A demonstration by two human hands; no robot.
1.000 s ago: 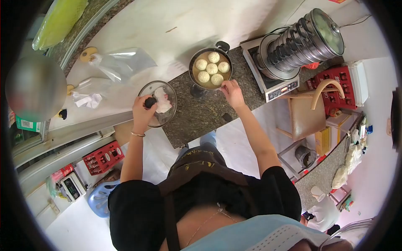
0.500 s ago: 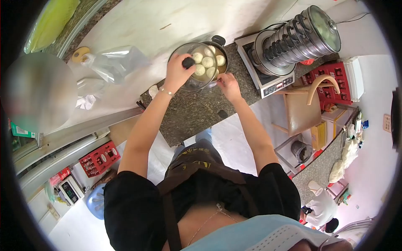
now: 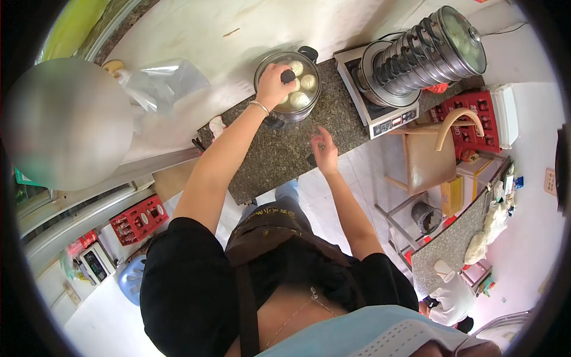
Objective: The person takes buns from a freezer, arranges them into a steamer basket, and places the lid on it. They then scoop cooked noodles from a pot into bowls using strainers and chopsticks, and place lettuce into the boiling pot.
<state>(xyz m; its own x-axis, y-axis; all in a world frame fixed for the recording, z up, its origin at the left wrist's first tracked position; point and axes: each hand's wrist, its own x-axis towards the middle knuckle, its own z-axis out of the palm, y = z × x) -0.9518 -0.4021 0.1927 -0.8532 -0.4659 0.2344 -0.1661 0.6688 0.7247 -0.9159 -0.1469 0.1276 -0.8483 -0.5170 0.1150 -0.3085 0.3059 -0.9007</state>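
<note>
My left hand (image 3: 273, 87) grips the black knob (image 3: 288, 76) of a glass lid (image 3: 277, 61), which lies over a round metal steamer pot (image 3: 295, 115). Several pale pleated buns (image 3: 308, 82) show through the glass. The pot stands on the dark granite counter (image 3: 333, 110) and has black side handles (image 3: 308, 53). Nearer the counter's front edge, my right hand (image 3: 325, 152) hangs in the air with its fingers apart, holding nothing.
To the right, a tall stack of steamer tiers (image 3: 410, 59) rises from an induction cooker (image 3: 392, 122). Beyond are a chair (image 3: 431, 157), a red crate (image 3: 476, 119) and a person (image 3: 453, 297) at lower right. Plastic bags (image 3: 169, 83) lie at upper left.
The lid was off to the left, overlapping the pot; now it is centred on it. My right hand has let go of the pot's rim area and drawn back toward me.
</note>
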